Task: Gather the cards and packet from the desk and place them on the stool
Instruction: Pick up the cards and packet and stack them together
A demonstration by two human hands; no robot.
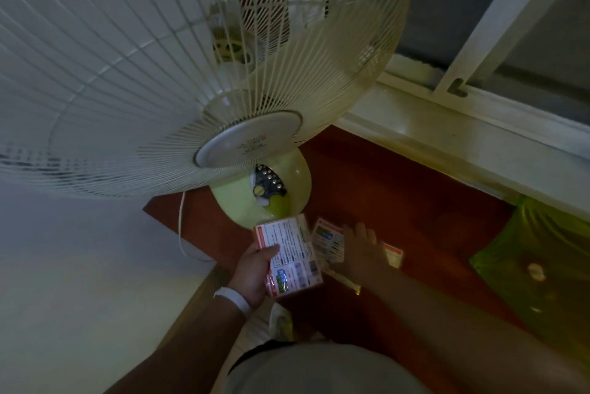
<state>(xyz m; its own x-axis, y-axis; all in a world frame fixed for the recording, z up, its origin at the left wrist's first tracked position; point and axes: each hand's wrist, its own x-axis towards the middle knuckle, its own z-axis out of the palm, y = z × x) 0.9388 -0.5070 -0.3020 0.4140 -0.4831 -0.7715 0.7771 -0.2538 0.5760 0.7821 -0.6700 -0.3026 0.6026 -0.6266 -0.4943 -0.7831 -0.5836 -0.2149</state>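
My left hand [255,269] grips a stack of printed cards [292,254] with red borders, held just above the red-brown desk [415,202]. My right hand [364,253] lies flat with fingers spread on more cards [327,240] that rest on the desk. A clear packet with a red strip [394,254] pokes out from under that hand on the right. A pale strip [346,282] lies on the desk below the right wrist. No stool is in view.
A large white fan [191,58] on a yellow-green base [255,199] stands on the desk right behind the cards, its cord [182,234] hanging off the left edge. A green bag [536,266] sits at the right. A window sill [463,128] runs behind.
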